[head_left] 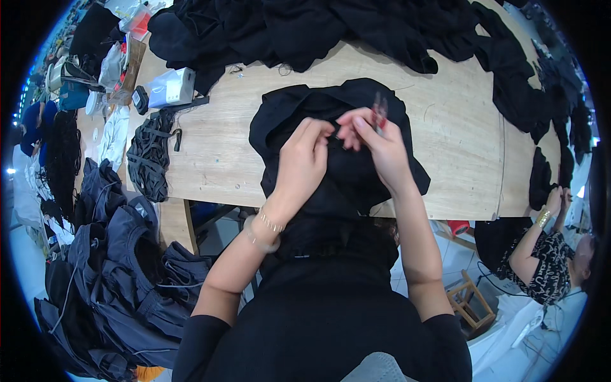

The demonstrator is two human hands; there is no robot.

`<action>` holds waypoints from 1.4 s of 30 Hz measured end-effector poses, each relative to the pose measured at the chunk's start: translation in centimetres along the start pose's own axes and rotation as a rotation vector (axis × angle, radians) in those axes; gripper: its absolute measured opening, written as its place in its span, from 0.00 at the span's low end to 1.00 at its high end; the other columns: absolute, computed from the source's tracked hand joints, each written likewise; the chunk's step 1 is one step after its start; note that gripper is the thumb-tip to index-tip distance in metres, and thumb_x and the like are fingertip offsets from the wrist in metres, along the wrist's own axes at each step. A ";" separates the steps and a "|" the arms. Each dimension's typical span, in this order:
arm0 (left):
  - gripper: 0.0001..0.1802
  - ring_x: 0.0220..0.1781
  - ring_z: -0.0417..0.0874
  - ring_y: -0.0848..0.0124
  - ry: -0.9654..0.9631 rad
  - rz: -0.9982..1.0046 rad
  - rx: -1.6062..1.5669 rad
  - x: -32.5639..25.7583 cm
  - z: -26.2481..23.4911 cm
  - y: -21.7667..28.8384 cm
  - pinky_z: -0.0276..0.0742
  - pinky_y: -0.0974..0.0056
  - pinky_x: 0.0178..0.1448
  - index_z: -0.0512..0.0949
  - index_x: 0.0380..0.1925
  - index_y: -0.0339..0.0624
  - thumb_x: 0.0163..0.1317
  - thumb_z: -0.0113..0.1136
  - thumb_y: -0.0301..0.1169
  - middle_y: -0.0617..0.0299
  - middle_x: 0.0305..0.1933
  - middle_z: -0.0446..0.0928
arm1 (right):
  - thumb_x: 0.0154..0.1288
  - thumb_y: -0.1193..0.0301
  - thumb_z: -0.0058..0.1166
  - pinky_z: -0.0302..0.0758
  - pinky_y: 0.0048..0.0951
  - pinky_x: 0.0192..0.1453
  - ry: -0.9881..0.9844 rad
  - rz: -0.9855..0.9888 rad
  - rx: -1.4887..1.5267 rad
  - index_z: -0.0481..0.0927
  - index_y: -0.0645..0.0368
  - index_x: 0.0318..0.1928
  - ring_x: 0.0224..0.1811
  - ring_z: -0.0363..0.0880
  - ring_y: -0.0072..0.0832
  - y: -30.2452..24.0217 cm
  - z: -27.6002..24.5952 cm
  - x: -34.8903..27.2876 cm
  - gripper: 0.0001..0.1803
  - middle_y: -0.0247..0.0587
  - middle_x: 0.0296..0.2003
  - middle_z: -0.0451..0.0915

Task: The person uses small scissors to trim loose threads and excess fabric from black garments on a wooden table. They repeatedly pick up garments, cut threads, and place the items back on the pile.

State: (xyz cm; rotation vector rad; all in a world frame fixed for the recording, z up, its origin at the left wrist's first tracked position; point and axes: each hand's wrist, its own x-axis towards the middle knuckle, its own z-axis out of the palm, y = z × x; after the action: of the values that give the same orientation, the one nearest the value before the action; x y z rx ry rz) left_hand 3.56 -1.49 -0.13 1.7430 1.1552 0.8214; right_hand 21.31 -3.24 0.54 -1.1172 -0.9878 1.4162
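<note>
A black garment lies bunched at the table's near edge, and part of it hangs down toward my lap. My left hand is over its left side, thumb and fingertips pinched together; whatever is between them is too small to make out. To the right, my right hand is raised over the cloth, fingers curled around a small pair of thread snips with red on them. The blades point away from me and are smeared by motion. The fingertips of both hands are close together but apart.
Black garments are heaped along the table's far side. A bundle of dark grey straps and a white box lie left. Dark grey garments are piled lower left. Another person works at right, near a wooden stool.
</note>
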 end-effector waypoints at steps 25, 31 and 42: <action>0.13 0.38 0.73 0.71 -0.122 0.101 -0.057 3.5 1.0 -9.3 0.72 0.67 0.45 0.71 0.36 0.38 0.60 0.68 0.27 0.61 0.39 0.71 | 0.78 0.65 0.45 0.71 0.23 0.45 0.091 -0.093 0.005 0.79 0.63 0.42 0.36 0.78 0.20 7.6 -4.4 4.1 0.14 0.37 0.31 0.82; 0.09 0.35 0.74 0.76 -0.179 0.256 0.012 3.7 -0.5 -8.0 0.73 0.71 0.44 0.70 0.38 0.38 0.66 0.62 0.25 0.63 0.36 0.73 | 0.78 0.66 0.45 0.70 0.22 0.45 0.088 -0.075 0.001 0.79 0.63 0.43 0.36 0.78 0.20 7.6 -4.5 4.1 0.14 0.38 0.32 0.82; 0.19 0.38 0.73 0.71 -0.249 0.298 0.028 3.4 -0.7 -8.1 0.73 0.68 0.46 0.81 0.44 0.42 0.51 0.74 0.29 0.63 0.42 0.69 | 0.78 0.64 0.46 0.71 0.23 0.44 0.093 -0.077 0.011 0.80 0.63 0.41 0.35 0.78 0.20 7.4 -4.2 4.1 0.15 0.37 0.30 0.82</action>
State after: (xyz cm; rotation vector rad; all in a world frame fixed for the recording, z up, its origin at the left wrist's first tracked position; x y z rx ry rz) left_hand 1.18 3.46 -7.00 2.0067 0.7565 0.7370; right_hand 23.57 -0.09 -8.10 -1.1153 -0.9464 1.2952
